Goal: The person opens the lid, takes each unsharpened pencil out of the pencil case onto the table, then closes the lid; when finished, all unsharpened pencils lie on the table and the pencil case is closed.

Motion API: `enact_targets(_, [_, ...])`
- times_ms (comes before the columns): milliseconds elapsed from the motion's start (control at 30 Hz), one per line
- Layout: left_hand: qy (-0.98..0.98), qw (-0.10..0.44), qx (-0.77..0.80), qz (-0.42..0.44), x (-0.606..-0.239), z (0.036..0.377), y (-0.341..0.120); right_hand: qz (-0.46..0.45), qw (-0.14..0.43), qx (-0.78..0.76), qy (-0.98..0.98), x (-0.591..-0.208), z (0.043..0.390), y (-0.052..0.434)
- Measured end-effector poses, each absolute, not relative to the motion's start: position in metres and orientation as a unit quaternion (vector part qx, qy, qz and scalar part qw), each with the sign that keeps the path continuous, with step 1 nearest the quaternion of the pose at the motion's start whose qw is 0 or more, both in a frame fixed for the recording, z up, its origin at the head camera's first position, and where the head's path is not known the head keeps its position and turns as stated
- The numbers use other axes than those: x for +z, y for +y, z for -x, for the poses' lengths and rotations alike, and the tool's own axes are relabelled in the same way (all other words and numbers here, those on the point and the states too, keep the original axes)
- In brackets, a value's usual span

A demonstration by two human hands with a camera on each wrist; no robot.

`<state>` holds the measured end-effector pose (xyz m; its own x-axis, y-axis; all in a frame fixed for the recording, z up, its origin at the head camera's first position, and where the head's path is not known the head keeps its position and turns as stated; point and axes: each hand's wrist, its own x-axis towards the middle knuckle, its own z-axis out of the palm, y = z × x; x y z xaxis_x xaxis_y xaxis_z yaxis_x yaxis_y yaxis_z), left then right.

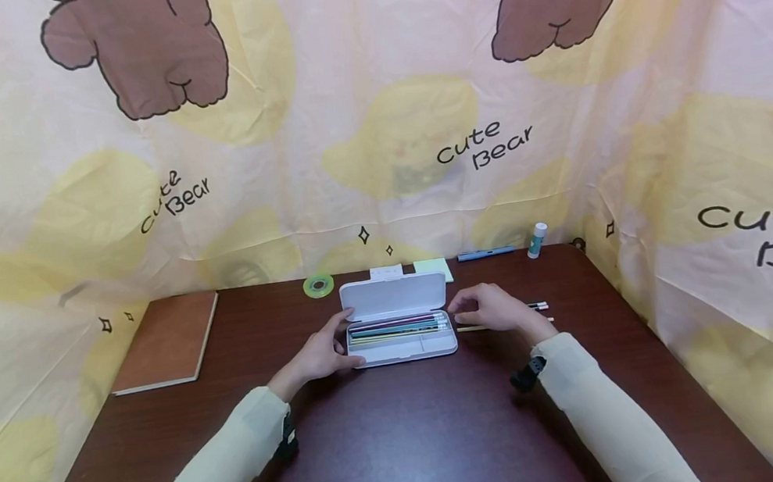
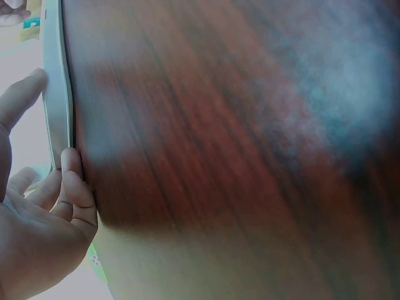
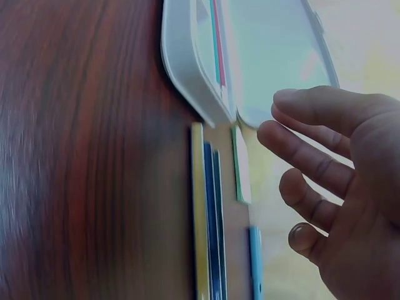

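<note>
A white pencil case [image 1: 387, 352] lies on the table with its lid [image 1: 395, 296] raised at the back. Several pencils [image 1: 396, 329] lie side by side in its long compartment. My left hand [image 1: 317, 353] grips the case's left end, thumb at the front corner and fingers around the side. Beyond the right end, my right hand [image 1: 491, 308] hovers with fingers loosely bent and nothing between them. Below it on the table lie a yellow pencil [image 3: 199, 206] and darker pencils [image 3: 212, 212], partly hidden by this hand in the head view.
A brown notebook [image 1: 167, 342] lies at the left. Along the back are a green tape roll [image 1: 310, 287], a small white item [image 1: 386, 272], pale green sticky notes [image 1: 440, 269], a blue pen [image 1: 485, 253] and an upright glue stick [image 1: 537, 241]. A printed curtain [image 1: 380, 179] hangs behind the table.
</note>
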<state>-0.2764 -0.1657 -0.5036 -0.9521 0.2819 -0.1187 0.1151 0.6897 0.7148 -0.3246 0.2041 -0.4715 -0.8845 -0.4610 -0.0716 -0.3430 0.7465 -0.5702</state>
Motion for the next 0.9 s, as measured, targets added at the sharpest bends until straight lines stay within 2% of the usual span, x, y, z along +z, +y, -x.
enact_targets(400, [0.909, 0.115, 0.385, -0.107, -0.503, 0.276, -0.165, 0.238, 0.122, -0.253, 0.930, -0.484, 0.328, 0.176])
enact_targets(900, [0.909, 0.113, 0.385, -0.112, -0.500, 0.273, -0.165, 0.257, 0.130, -0.230, 0.930, -0.493, 0.330, 0.167])
